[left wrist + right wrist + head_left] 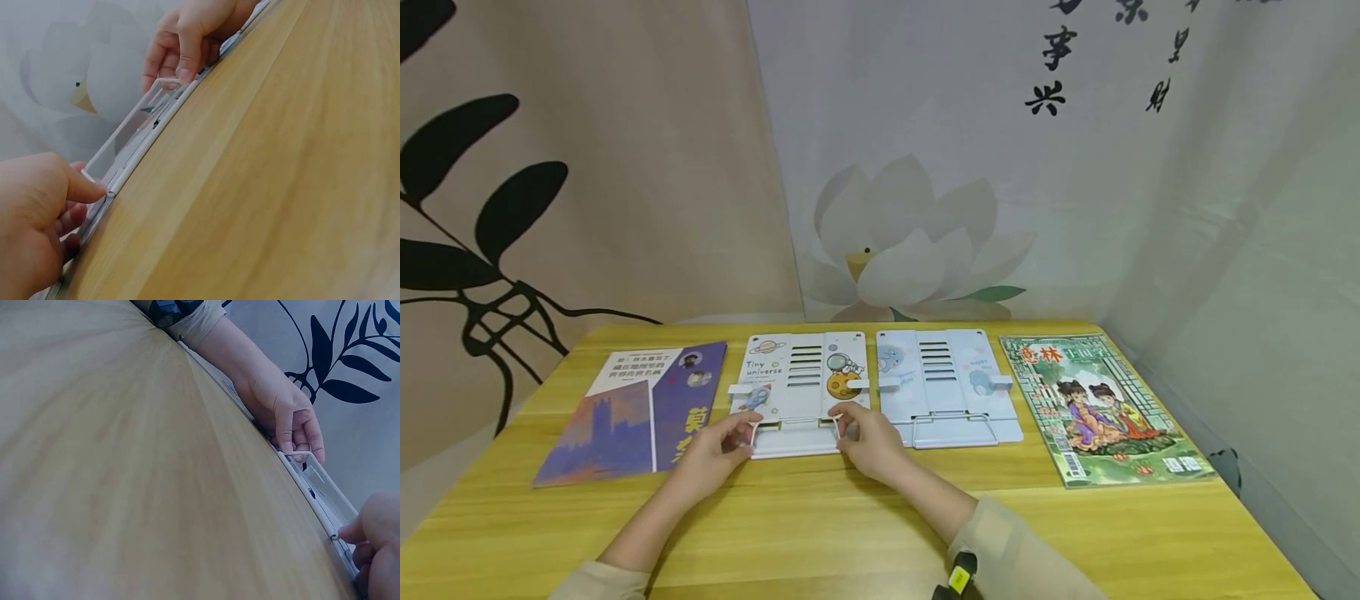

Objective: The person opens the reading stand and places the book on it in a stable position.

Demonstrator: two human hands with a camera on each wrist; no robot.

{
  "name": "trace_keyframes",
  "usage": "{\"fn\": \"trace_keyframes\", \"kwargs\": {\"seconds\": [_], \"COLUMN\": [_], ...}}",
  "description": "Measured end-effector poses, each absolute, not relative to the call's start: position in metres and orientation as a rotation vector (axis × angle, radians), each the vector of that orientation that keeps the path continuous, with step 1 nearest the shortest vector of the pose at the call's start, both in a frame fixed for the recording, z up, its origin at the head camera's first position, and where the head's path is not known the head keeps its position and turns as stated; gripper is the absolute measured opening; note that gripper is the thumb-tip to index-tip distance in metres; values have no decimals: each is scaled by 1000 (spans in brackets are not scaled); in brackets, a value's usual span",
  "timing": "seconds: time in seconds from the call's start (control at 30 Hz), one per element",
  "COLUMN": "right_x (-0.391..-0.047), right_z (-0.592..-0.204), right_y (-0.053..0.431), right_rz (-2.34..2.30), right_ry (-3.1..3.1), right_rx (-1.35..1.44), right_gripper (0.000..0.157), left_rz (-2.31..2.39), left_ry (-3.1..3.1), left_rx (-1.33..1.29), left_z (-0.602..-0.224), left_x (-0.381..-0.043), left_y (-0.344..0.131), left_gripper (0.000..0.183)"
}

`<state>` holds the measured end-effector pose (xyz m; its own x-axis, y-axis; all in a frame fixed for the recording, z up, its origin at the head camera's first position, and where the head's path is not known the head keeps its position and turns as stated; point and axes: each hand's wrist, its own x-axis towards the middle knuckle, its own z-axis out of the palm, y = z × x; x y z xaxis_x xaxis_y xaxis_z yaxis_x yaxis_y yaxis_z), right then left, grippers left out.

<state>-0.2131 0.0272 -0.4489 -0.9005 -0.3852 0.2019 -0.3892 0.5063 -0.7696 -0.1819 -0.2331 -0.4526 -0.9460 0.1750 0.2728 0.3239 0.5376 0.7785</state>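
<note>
A white book stand (805, 379) with space drawings and the words "Tiny universe" lies flat on the table. Along its front edge a white wire bracket (119, 134) is swung partly up. My left hand (715, 454) pinches the bracket's left end between thumb and fingers. At the right end, my right hand (872, 442) pinches the same bracket, its thumb (185, 74) low at the wire's corner. The right wrist view has the bracket (334, 490) stretched between both hands. Just right of this stand lies a second white book stand (951, 375), with pale blue drawings.
A purple book (625, 417) lies at the left of the wooden table (820, 542). On the right is a green magazine (1105, 408) with two cartoon children on its cover. A printed curtain (925, 125) hangs behind the table's back edge.
</note>
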Motion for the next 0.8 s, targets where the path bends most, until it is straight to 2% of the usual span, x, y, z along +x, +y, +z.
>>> {"fn": "trace_keyframes", "kwargs": {"seconds": [0.37,0.57,0.8], "right_x": [-213,-218,-231], "right_z": [-447,-443,-429], "right_y": [30,34,42], "right_rz": [1426,1431,1498], "right_ry": [-2695,-2687,-2559], "right_rx": [702,715,676], "right_gripper": [37,27,23], "left_rz": [-1412,-1479,-1371], "left_ry": [-2585,-2594,-2531], "left_rx": [-442,-408,-244], "left_z": [-451,-445,-428], "left_x": [-183,-191,-207], "left_y": [-234,-237,-236], "left_gripper": [37,28,23]}}
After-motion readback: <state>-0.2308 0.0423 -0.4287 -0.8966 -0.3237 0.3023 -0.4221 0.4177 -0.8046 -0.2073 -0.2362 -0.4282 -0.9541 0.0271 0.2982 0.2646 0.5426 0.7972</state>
